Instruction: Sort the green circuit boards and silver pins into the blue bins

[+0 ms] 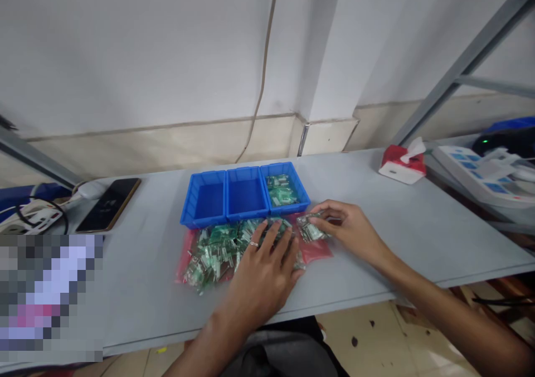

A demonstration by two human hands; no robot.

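Observation:
A heap of small clear packets, showing green and silvery parts inside, lies on a red plastic sheet. My left hand, with a ring on one finger, rests palm down over the heap's right side, its fingers spread. Just right of the heap, my right hand pinches a clear packet between thumb and fingers. Behind the heap stand three joined blue bins: a left bin, a middle bin and a right bin. Similar packets lie in the right bin; nothing shows in the other two.
On the grey table, a phone lies at the left by white plugs and cables. A red and white tissue box stands at the back right, near a white power strip. A metal frame rises on the right.

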